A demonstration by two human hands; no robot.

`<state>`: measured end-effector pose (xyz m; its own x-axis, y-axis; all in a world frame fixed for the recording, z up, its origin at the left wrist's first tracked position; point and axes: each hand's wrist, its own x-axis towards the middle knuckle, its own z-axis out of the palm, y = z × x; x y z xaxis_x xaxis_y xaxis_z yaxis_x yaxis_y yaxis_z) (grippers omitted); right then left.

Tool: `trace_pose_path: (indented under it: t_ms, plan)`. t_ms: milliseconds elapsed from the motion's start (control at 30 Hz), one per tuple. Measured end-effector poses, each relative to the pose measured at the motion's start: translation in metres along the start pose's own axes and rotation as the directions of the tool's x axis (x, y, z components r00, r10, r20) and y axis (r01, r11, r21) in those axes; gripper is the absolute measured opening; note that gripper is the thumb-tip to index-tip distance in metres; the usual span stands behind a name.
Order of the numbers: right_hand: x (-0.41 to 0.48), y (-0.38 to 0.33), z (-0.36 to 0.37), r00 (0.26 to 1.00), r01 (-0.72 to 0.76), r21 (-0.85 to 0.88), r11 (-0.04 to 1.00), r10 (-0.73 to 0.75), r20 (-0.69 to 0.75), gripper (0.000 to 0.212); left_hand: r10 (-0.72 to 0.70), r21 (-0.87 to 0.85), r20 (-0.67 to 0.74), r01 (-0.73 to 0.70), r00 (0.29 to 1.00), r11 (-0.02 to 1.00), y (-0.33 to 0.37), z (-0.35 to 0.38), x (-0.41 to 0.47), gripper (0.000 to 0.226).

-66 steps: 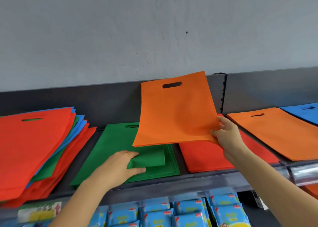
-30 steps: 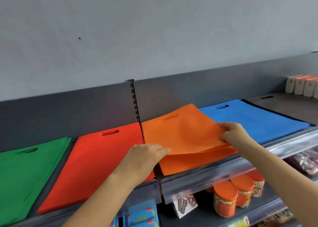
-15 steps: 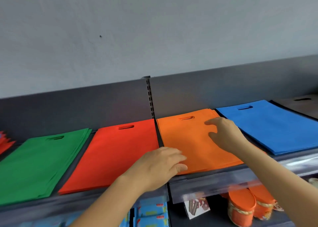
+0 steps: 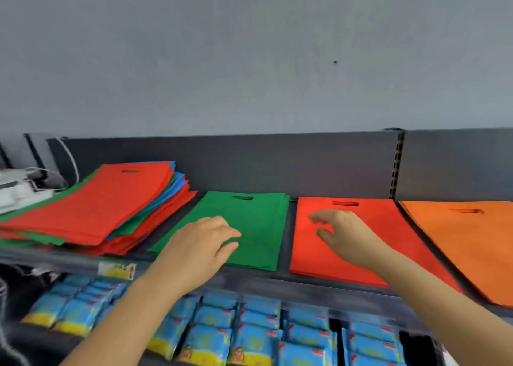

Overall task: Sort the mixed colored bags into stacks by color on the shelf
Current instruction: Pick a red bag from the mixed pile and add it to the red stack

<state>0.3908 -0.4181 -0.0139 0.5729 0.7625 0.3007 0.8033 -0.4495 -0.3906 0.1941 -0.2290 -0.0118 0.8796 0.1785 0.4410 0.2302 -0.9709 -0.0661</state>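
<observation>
A mixed pile of bags (image 4: 100,207), red on top with green and blue edges showing, lies at the left of the shelf. To its right sit a green stack (image 4: 255,221), a red stack (image 4: 369,243) and an orange stack (image 4: 466,243). My left hand (image 4: 200,243) hovers over the near left part of the green stack, fingers loosely bent, holding nothing. My right hand (image 4: 344,232) hangs over the red stack with fingers spread and relaxed, empty. Whether either hand touches a stack I cannot tell.
The dark shelf's front rail (image 4: 277,282) runs below the stacks, with a slotted upright (image 4: 397,165) at the back. Blue and yellow packets (image 4: 249,335) fill the lower shelf. White objects with a cable (image 4: 25,188) sit at the far left.
The orange bag held by my right hand was laid on the orange stack and let go. The view and both empty hands have swung left, toward the green and red stacks and the mixed pile.
</observation>
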Motion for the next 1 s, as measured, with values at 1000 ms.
trace_pose_path:
  t_ms: [1000]
  plan:
    - [0.155, -0.310, 0.199, 0.865, 0.481, 0.093, 0.872, -0.489, 0.115, 0.073, -0.283, 0.043, 0.352, 0.287, 0.892, 0.957, -0.319, -0.030, -0.094, 0.083]
